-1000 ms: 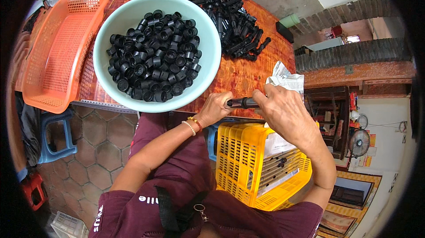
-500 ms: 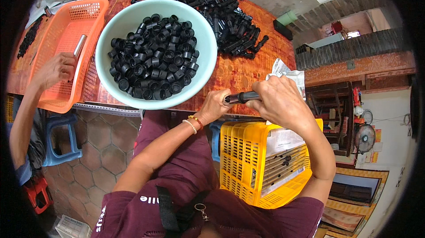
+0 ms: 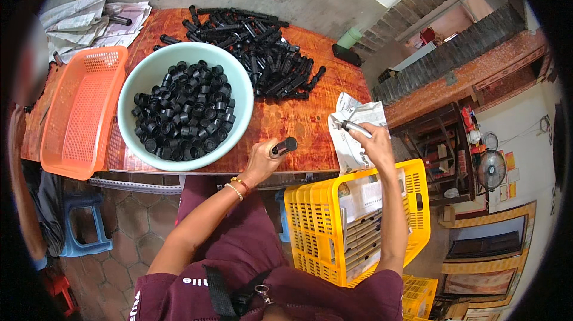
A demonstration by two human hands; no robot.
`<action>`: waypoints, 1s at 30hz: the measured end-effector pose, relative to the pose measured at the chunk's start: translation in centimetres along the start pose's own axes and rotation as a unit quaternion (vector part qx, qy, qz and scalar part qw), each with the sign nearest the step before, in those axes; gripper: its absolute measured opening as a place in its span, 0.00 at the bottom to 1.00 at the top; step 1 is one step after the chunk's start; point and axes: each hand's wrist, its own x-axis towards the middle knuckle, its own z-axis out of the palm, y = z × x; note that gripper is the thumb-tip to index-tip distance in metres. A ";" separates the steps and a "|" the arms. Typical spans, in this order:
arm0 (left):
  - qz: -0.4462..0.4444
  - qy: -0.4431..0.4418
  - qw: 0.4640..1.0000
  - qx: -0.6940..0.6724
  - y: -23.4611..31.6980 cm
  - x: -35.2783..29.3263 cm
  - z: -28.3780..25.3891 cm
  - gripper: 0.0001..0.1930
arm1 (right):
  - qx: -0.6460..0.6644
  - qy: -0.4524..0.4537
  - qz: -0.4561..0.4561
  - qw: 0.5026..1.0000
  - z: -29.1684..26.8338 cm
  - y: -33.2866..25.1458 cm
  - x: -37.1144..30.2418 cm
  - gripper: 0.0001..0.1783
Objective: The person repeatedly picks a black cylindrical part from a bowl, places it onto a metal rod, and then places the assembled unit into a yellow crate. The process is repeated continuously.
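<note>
My left hand (image 3: 261,164) is wrapped round a black tube with a round end (image 3: 285,146), much like a flashlight body, just over the table's front edge. To its right, my right hand (image 3: 377,149) grips a slim silver tool (image 3: 358,128) whose metal tip lies over a folded newspaper sheet (image 3: 349,149). The tip is too small to make out in detail. Left of my left hand, a pale green basin (image 3: 246,103) is full of short black ring-shaped caps (image 3: 185,112). A heap of similar black tubes (image 3: 262,52) lies behind it.
An orange plastic basket (image 3: 114,100) stands left of the basin, near a co-worker's arm (image 3: 27,201). More newspapers (image 3: 80,19) lie at the far left. A yellow crate (image 3: 310,231) with cardboard dividers stands below the table's front edge, right of my legs. A blue stool (image 3: 86,201) is under the table.
My hands have drawn apart; the right moved off the tube and now holds a silver tool near the newspaper. The view has shifted. The co-worker's hand has left the orange basket.
</note>
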 end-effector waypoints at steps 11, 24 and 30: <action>-0.145 -0.127 0.981 0.031 3.6 1.0 -2.1 0.13 | -0.116 0.175 0.063 0.976 9.6 18.6 7.1 0.19; -0.229 -0.119 0.942 -0.215 13.4 -1.3 -16.2 0.10 | -0.227 0.078 0.054 0.969 9.8 19.0 7.3 0.27; -0.195 0.166 0.966 0.047 12.6 -2.8 -32.2 0.12 | -0.220 0.095 0.063 0.969 10.1 15.7 6.3 0.31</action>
